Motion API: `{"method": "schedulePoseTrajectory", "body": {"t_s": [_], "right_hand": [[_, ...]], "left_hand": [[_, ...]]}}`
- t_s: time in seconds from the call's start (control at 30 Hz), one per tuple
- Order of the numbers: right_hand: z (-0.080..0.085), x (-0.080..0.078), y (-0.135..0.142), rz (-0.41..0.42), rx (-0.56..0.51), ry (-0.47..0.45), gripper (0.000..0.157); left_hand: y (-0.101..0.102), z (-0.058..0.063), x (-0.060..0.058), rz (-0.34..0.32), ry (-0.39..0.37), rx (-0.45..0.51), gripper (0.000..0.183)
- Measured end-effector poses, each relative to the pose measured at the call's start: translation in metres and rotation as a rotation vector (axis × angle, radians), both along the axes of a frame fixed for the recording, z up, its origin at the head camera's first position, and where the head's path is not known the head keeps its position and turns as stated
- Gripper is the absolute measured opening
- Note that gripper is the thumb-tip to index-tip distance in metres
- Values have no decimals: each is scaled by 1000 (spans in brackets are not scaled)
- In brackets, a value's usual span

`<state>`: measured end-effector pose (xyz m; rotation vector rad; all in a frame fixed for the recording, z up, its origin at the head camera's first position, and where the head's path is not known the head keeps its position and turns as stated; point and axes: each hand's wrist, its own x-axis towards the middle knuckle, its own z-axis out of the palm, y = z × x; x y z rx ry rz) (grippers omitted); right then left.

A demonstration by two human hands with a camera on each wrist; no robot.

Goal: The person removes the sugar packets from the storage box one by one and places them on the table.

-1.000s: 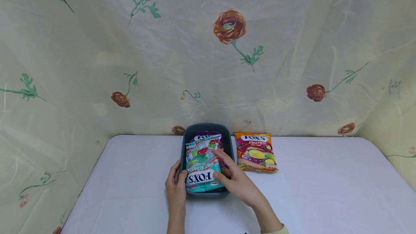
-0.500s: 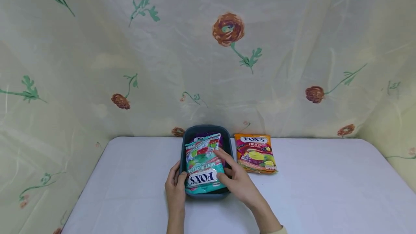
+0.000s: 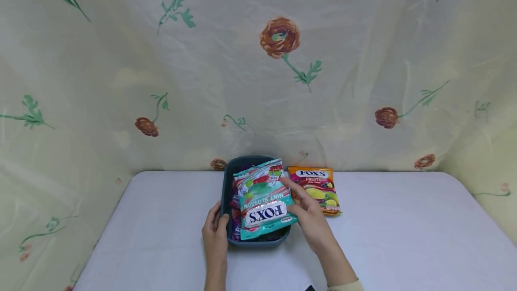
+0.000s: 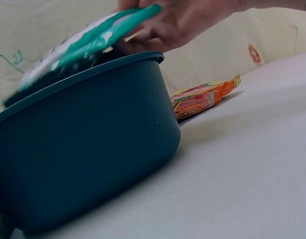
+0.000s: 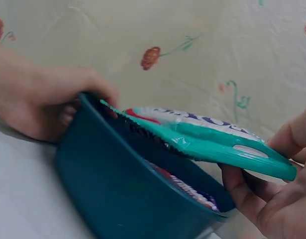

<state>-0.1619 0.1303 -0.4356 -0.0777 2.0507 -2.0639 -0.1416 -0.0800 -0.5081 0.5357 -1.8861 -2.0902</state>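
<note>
A teal candy bag (image 3: 264, 205) printed FOX'S Mint Blossom is tilted over the dark blue bin (image 3: 258, 244). My right hand (image 3: 313, 219) pinches its right edge between thumb and fingers, seen closely in the right wrist view, where the bag (image 5: 222, 142) rises above the rim. With my left hand (image 3: 215, 232) I grip the bin's left wall, thumb over the rim. Inside the bin lies a purple candy bag (image 3: 236, 221), mostly hidden by the teal one. An orange-and-magenta FOX'S Fruits bag (image 3: 315, 183) lies on the table just right of the bin, partly behind my right hand.
The white table (image 3: 161, 228) runs back to a pale curtain (image 3: 226, 57) with printed flowers, close behind the bin. A small dark object (image 3: 310, 288) shows at the bottom edge of the head view; its kind is unclear.
My right hand has lifted the teal bag and shifted it to the right, uncovering the purple bag's left side. My left hand keeps its grip on the bin.
</note>
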Motion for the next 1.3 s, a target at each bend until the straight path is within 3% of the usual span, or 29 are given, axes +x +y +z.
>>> {"method": "schedulePoseTrajectory", "body": {"t_s": [0.13, 0.3, 0.47, 0.93, 1.3], "right_hand": [[1, 0, 6, -13, -98, 21, 55], [-1, 3, 10, -56, -157, 14, 55], [-3, 3, 16, -99, -166, 26, 55], [13, -6, 39, -125, -189, 134, 54], [13, -2, 46, -182, -176, 139, 51]], "left_hand": [[-3, -1, 3, 6, 1, -19, 40], [-8, -3, 9, 14, -49, -42, 40], [-11, -5, 12, 18, -63, -37, 40], [1, -3, 3, 13, 18, 17, 39], [1, -2, 3, -22, 27, 3, 38]]}}
